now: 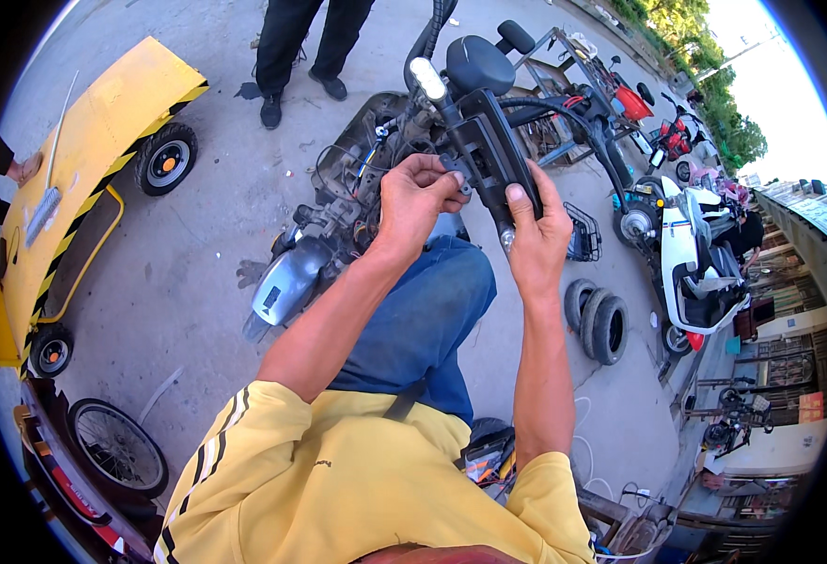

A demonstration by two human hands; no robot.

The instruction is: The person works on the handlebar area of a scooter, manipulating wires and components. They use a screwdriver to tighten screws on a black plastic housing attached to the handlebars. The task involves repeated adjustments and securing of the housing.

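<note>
My left hand (pixel 415 205) is closed in a pinch on a small grey bracket-like piece (pixel 460 177), held against the side of a long black slotted part (pixel 491 141). My right hand (pixel 539 230) grips the lower right edge of that long black part, thumb on top and fingers behind. A tube with a shiny end sticks out below it, by my right thumb. Beyond and left of my hands is a partly stripped scooter (pixel 338 193), its wiring exposed, with a silver-blue fender (pixel 293 277). A black padded piece (pixel 479 66) sits above the long part.
A person in dark trousers (pixel 286 42) stands ahead. On the left are a yellow cart (pixel 103 122), with another person's hand (pixel 26 169) on it, and a spoked wheel (pixel 117 446). To the right lie loose tyres (pixel 609 329) near a parked white scooter (pixel 695 254). A metal frame (pixel 550 70) stands behind.
</note>
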